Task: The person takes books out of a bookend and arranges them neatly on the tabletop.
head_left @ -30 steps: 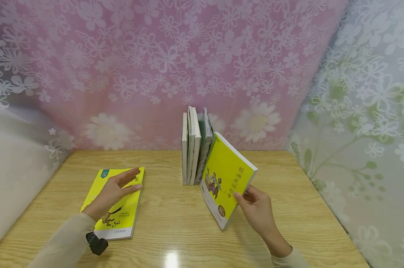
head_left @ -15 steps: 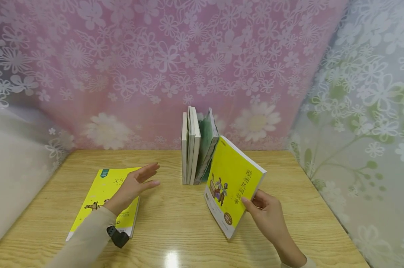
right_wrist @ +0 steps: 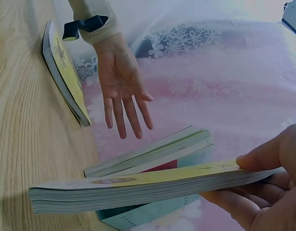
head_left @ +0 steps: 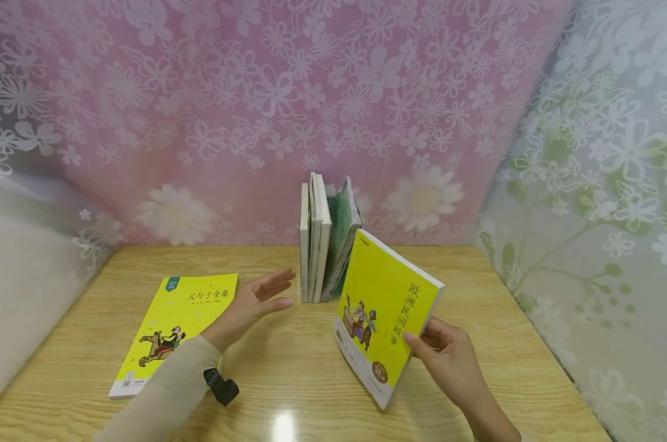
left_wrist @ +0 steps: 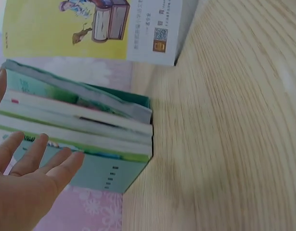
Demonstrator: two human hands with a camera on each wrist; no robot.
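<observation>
My right hand (head_left: 449, 359) pinches a yellow book (head_left: 386, 307) by its right edge, thumb on the cover and fingers behind. That book is tilted, just in front of the upright books. My left hand (head_left: 250, 307) is held out with straight fingers and holds nothing; its fingertips point at the left side of the row of upright books (head_left: 314, 245). The rightmost of these, a green book (head_left: 341, 236), leans away to the right from the others. In the left wrist view, the left fingers (left_wrist: 66, 166) overlap the row's outer cover.
Another yellow book (head_left: 173, 319) lies flat on the wooden table (head_left: 289, 380) at the left, partly covered by the left forearm. A pink floral cloth (head_left: 245, 123) hangs behind the table, and a pale floral cloth (head_left: 604, 215) runs along the right side.
My left hand has moved right, off the flat yellow book toward the upright row. The right hand has drawn its book toward me and slightly right, and the green book now leans further right.
</observation>
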